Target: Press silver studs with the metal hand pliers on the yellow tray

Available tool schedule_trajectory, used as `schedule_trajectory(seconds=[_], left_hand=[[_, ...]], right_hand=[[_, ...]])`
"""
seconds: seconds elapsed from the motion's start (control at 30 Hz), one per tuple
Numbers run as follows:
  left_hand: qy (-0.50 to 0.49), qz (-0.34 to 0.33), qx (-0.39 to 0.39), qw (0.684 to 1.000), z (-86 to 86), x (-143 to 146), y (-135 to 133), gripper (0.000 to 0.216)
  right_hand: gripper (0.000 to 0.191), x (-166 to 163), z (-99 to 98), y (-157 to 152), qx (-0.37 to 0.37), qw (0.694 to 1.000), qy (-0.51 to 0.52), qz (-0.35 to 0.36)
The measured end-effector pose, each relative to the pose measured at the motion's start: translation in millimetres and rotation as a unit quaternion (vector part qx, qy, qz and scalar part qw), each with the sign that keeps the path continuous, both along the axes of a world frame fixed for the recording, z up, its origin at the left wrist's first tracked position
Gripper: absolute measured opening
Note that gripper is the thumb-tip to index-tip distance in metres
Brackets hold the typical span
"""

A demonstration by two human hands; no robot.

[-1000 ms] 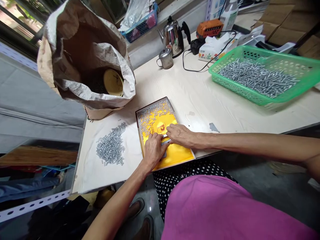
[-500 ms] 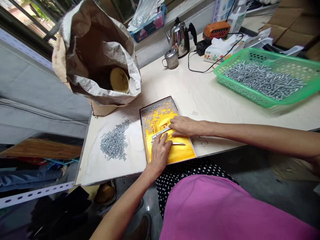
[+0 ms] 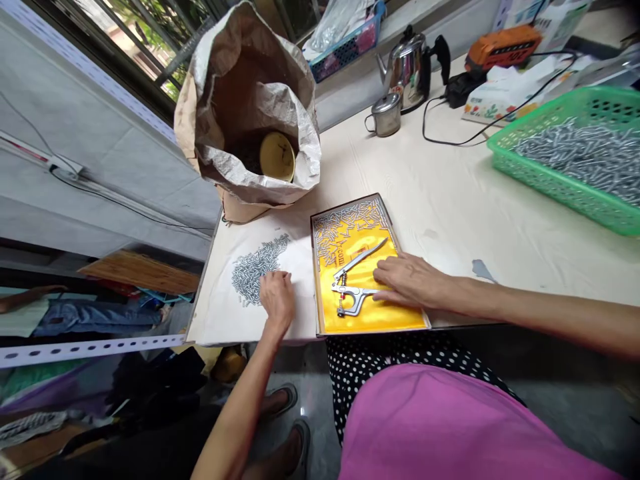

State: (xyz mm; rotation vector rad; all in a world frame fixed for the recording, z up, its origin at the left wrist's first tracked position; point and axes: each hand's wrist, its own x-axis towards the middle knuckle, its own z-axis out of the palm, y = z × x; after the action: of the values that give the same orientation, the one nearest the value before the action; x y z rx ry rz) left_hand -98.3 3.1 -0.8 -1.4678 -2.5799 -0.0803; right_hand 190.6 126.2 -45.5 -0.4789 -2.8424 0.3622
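Note:
A grey metal plier-like tool (image 3: 354, 295) with a small spring lies spread on yellow sheeting (image 3: 365, 317) in a shallow tray (image 3: 314, 273). My right hand (image 3: 407, 279) is at the tray's right side, with its thumb and fingers around the end of the tool's lower handle. Small silver pins (image 3: 345, 223) cover the far part of the tray. To the left, my left hand (image 3: 277, 298) touches the right edge of a pile of short metal pieces (image 3: 253, 272) on the table. Its fingers are curled together, and whatever they hold is hidden.
A large open paper sack (image 3: 240, 193) with a yellow round container (image 3: 277, 157) inside stands behind the pile. A green basket (image 3: 560, 200) of metal pins is at right. Behind are a metal cup (image 3: 386, 120), a kettle (image 3: 407, 73) and an orange battery pack (image 3: 503, 47).
My left hand has left the tool and moved left to the pile. My right hand has shifted down to the lower handle, uncovering the upper one. The view has turned left.

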Motion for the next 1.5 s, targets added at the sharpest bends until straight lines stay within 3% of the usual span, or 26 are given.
schedule_trajectory(seconds=[0.07, 0.17, 0.33, 0.47, 0.6, 0.83, 0.93, 1.07, 1.2, 1.3, 1.4, 1.5], left_hand=[[0.009, 0.054, -0.049, 0.997, -2.4, -29, -1, 0.025], [-0.002, 0.068, -0.091, 0.994, -11.0, -48, 2, 0.026], [-0.021, 0.046, -0.112, 0.992, -15.7, -51, 7, 0.023], [-0.011, 0.001, -0.131, 0.991, -12.4, -56, 6, 0.026], [-0.019, -0.002, -0.153, 0.988, -8.3, -61, 9, 0.027], [0.05, -0.054, -0.205, 0.976, -0.2, -54, 8, 0.031], [0.107, -0.085, -0.236, 0.962, 0.2, -48, -1, 0.035], [0.09, -0.119, -0.226, 0.962, 3.1, -46, -12, 0.035], [-0.046, -0.148, -0.097, 0.983, 8.8, -22, -19, 0.025], [-0.133, -0.209, -0.029, 0.968, 9.0, 21, -22, 0.019], [-0.075, -0.276, -0.091, 0.954, 5.7, 64, -19, 0.018], [-0.011, -0.281, -0.218, 0.934, 2.9, 87, -12, 0.019]], right_hand=[[0.021, 1, -6.1, -15, -0.025, 1.0, -0.012, -0.003], [0.01, -5, -11.2, -24, -0.039, 0.998, -0.047, -0.031], [0.015, -11, -8.3, -20, -0.057, 0.996, -0.061, -0.022], [0.018, -1, 1.6, -12, 0.01, 0.999, -0.033, -0.005], [0.019, 9, 11.2, -11, 0.079, 0.997, -0.009, -0.014], [0.02, -13, 7.1, -28, 0.089, 0.996, -0.019, 0.021], [0.024, -25, 9.3, -20, 0.103, 0.994, -0.026, -0.016], [0.028, -21, 21.8, 1, 0.117, 0.987, 0.003, -0.109], [0.027, -1, 26.2, -2, 0.118, 0.988, 0.01, -0.098], [0.025, 8, 20.8, -16, 0.107, 0.991, -0.032, -0.08], [0.023, 9, 17.7, -25, 0.086, 0.99, -0.067, -0.085], [0.023, 6, 20.6, -25, 0.065, 0.989, -0.094, -0.094]])
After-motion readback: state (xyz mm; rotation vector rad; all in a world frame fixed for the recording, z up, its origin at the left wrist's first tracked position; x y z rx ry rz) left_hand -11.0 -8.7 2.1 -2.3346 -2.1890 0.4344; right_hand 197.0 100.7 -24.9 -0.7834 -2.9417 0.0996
